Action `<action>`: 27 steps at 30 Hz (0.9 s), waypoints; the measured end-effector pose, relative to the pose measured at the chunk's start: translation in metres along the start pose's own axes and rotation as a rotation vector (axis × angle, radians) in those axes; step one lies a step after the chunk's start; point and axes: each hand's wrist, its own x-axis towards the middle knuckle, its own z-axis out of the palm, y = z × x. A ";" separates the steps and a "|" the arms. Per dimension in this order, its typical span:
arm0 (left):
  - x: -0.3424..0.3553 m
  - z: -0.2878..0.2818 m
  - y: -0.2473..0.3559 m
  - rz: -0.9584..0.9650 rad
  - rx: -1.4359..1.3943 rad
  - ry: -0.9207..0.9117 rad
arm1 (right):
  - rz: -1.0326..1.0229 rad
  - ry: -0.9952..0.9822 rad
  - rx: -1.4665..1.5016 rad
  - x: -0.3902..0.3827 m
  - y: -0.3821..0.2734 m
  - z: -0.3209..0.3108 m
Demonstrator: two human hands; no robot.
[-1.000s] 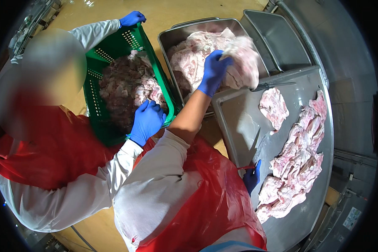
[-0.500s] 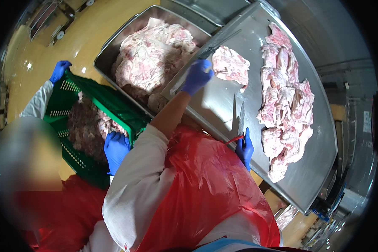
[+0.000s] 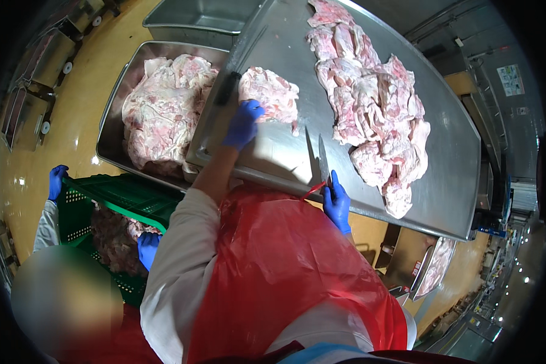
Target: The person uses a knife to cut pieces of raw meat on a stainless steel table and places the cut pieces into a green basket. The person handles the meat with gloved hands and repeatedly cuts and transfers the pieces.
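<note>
On the steel table lies a flat piece of raw meat [image 3: 269, 91], pale pink with white fat. At its near left edge is my blue-gloved left hand [image 3: 244, 125], its bent fingers closed on the meat. My right hand [image 3: 337, 205], also gloved in blue, grips a knife [image 3: 323, 159] at the table's near edge, with the blade pointing away from me. Its handle is mostly hidden by the fingers. Close beside the knife hangs a thin red strip [image 3: 313, 190] from my apron.
More raw meat [image 3: 370, 100] lies in a long row across the steel table [image 3: 449, 176]. A dark-handled rod [image 3: 227, 88] rests along its left edge. Left stands a steel tub [image 3: 112, 130] heaped with meat. A co-worker's gloved hands [image 3: 57, 182] hold a green crate [image 3: 118, 189] of meat.
My left hand has come from beside the single piece of meat onto its near edge. The knife stays in my right hand. The view has turned, shifting the table leftward in the picture.
</note>
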 end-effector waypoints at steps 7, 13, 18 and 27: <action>-0.062 -0.039 0.052 -0.392 0.320 0.477 | 0.012 -0.107 -0.017 0.018 0.013 0.014; -0.108 -0.031 0.093 -0.812 0.250 0.061 | -0.349 -0.133 0.098 0.033 0.014 0.021; -0.117 -0.043 0.111 -0.883 0.411 -0.013 | -0.585 -0.403 -0.081 0.064 -0.021 0.027; -0.147 -0.058 0.118 -0.849 0.222 0.166 | -0.837 -0.559 -0.108 0.084 -0.065 0.053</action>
